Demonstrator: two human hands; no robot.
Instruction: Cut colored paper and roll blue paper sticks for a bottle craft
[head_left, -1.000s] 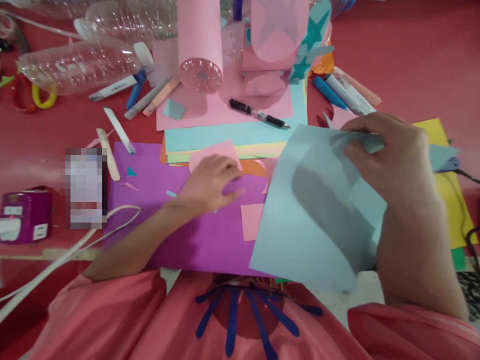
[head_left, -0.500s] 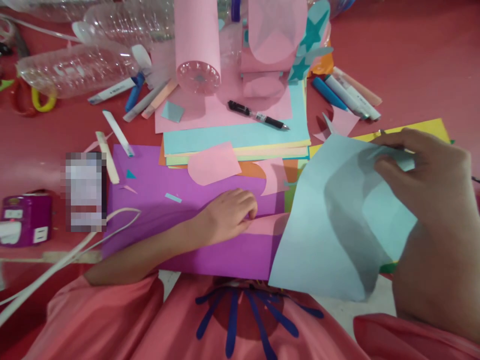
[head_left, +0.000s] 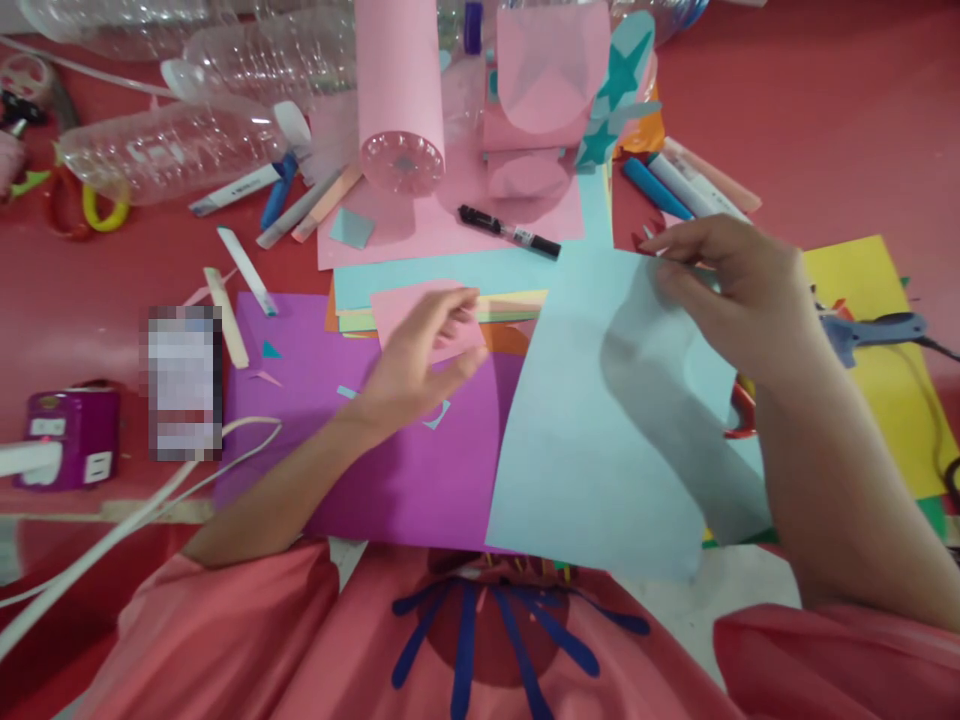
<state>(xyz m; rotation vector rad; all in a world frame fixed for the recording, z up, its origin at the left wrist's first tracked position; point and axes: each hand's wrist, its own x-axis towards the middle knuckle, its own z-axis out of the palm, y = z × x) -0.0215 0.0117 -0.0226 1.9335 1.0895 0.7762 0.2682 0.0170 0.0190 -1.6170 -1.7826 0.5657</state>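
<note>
My right hand (head_left: 739, 290) pinches the top edge of a large light blue sheet (head_left: 585, 430), which hangs tilted over the right part of a purple sheet (head_left: 420, 500). Thumb and fingers apart, my left hand (head_left: 420, 360) holds nothing and hovers above the purple sheet, beside a cut pink piece (head_left: 394, 310). Small blue scraps lie near its wrist. Beyond the hands, a black pen (head_left: 510, 232) rests on stacked coloured paper (head_left: 420, 275).
Clear bottles (head_left: 180, 145), a pink-wrapped bottle (head_left: 401, 90) and a pink paper construction (head_left: 555, 90) stand or lie at the back. Markers (head_left: 705, 185) lie right. A phone (head_left: 184, 380) is left; a glue gun (head_left: 874, 330) lies on yellow paper (head_left: 855, 270).
My right hand has moved left with the light blue sheet. My left hand has risen and opened, moving away from the pink strip. The glue gun has come into view.
</note>
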